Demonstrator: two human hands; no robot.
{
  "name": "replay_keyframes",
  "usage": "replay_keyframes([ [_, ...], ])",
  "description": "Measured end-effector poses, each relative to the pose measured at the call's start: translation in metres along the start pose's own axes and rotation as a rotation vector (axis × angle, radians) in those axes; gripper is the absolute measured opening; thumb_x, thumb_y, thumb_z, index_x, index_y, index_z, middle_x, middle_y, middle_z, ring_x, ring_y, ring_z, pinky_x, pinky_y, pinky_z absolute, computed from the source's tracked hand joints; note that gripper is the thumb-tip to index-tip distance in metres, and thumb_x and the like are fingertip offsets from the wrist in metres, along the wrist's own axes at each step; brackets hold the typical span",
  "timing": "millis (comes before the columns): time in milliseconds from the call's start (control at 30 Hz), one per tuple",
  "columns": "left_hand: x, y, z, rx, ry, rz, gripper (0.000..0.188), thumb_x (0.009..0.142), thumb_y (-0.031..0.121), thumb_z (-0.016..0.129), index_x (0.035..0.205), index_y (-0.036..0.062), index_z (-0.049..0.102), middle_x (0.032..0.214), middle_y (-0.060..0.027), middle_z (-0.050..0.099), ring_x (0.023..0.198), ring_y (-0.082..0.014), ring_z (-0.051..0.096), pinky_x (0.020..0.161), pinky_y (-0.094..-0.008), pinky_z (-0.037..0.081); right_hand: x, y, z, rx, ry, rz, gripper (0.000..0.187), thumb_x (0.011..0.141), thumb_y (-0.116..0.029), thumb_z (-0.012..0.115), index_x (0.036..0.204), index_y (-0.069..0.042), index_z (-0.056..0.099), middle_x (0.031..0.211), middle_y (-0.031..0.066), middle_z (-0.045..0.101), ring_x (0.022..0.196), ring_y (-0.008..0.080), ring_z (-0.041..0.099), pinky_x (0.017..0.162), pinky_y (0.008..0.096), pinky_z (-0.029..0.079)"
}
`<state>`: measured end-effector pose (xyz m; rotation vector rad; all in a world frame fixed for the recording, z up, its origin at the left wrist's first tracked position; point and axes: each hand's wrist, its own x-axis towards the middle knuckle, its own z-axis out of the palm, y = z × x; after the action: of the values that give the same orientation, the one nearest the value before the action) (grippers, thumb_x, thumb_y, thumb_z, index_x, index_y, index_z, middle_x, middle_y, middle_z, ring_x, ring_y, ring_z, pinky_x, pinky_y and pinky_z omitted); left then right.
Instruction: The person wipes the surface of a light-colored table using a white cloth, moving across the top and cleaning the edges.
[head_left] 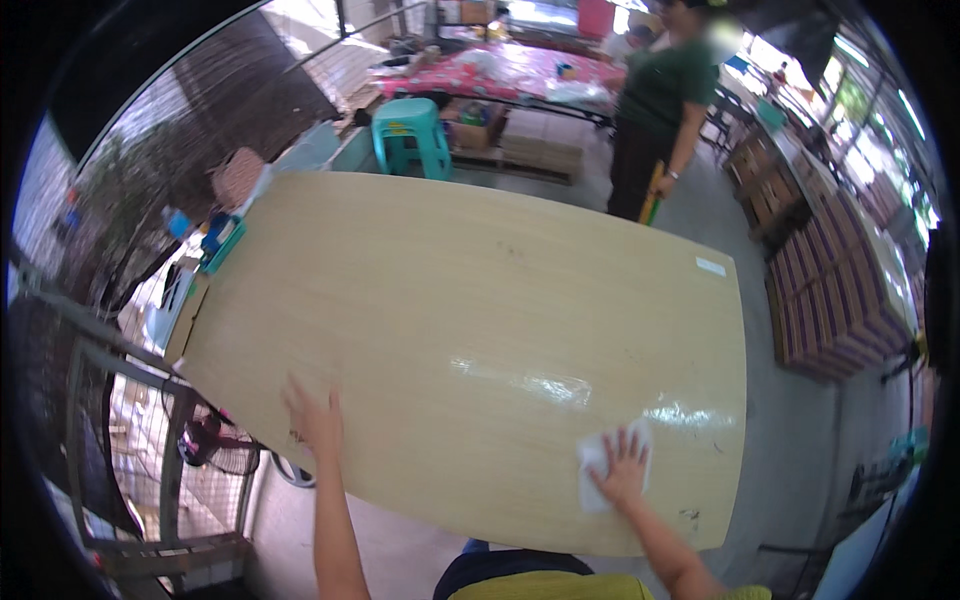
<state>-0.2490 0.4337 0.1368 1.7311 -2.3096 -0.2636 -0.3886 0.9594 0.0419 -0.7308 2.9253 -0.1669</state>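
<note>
My right hand (623, 470) lies flat with fingers spread on a white wiping cloth (592, 486), pressing it against the table's surface near the right front. The cloth shows around my fingers and palm; whether it is fabric or paper I cannot tell. Slightly blurred, my left hand (317, 415) is over the left front part of the table, fingers apart and holding nothing. Both hands are at a large pale wood-coloured table (430, 270) with rounded corners. Its top carries a small white label at the far right corner and a few dark smudges.
Beyond the far edge stand a turquoise plastic stool (412, 135) and a person (660, 110) in dark clothing. Stacked cartons (840, 290) rise at the right. Along the left are a turquoise tray (224, 246), a fan (205, 440) and metal railings. A pink-covered table (500, 75) is farther back.
</note>
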Motion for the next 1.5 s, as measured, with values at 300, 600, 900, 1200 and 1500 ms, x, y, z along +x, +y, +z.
replay_keyframes([
  [300, -0.089, -0.141, 0.098, -0.069, 0.095, -0.327, 0.073, 0.095, 0.066, 0.028, 0.156, 0.0298, 0.007, 0.153, -0.0334, 0.006, 0.131, -0.0504, 0.038, 0.095, -0.0565, 0.046, 0.206, 0.06, -0.006, -0.076, 0.235, 0.299, 0.078, 0.088, -0.061, 0.051, 0.151, -0.017, 0.033, 0.158, 0.0183, 0.022, 0.143, 0.0477, 0.019, 0.111, 0.0672, 0.014],
  [600, -0.066, -0.194, 0.126, 0.31, 0.17, -0.058, 0.07, 0.098, 0.061, 0.029, 0.156, 0.0277, 0.006, 0.151, -0.0359, 0.012, 0.126, -0.0514, 0.043, 0.092, -0.0554, 0.05, 0.16, -0.187, 0.028, 0.183, 0.076, -0.29, 0.082, 0.086, -0.056, 0.055, 0.152, -0.014, 0.029, 0.159, 0.0173, 0.019, 0.147, 0.0444, 0.009, 0.113, 0.0669, 0.008],
  [900, -0.064, -0.186, 0.146, 0.737, 0.095, 0.165, 0.056, 0.103, 0.037, 0.029, 0.145, 0.0001, 0.028, 0.151, -0.0265, 0.028, 0.132, -0.0465, 0.04, 0.107, -0.0586, 0.033, 0.022, -0.057, -0.003, 0.174, -0.042, -0.241, 0.078, 0.087, -0.066, 0.047, 0.153, -0.03, 0.026, 0.161, 0.0068, 0.018, 0.148, 0.0355, 0.013, 0.115, 0.0624, 0.012],
  [1200, -0.076, -0.162, 0.128, 0.273, 0.058, -0.031, 0.07, 0.099, 0.03, 0.043, 0.145, -0.0166, 0.018, 0.15, -0.0363, 0.025, 0.139, -0.0508, 0.025, 0.105, -0.0653, 0.03, 0.059, 0.222, -0.043, 0.005, 0.228, 0.588, 0.078, 0.088, -0.068, 0.044, 0.153, -0.028, 0.028, 0.161, 0.0104, 0.019, 0.148, 0.0379, 0.013, 0.115, 0.0618, 0.011],
  [1500, -0.085, -0.16, 0.124, 0.664, -0.143, 0.114, 0.06, 0.099, 0.028, 0.041, 0.141, -0.0146, 0.033, 0.145, -0.0454, 0.02, 0.133, -0.0618, 0.026, 0.105, -0.0689, 0.025, 0.17, 0.234, -0.047, -0.03, 0.286, 0.729, 0.083, 0.09, -0.064, 0.044, 0.152, -0.012, 0.028, 0.159, 0.0212, 0.018, 0.145, 0.0458, 0.016, 0.114, 0.0645, 0.012],
])
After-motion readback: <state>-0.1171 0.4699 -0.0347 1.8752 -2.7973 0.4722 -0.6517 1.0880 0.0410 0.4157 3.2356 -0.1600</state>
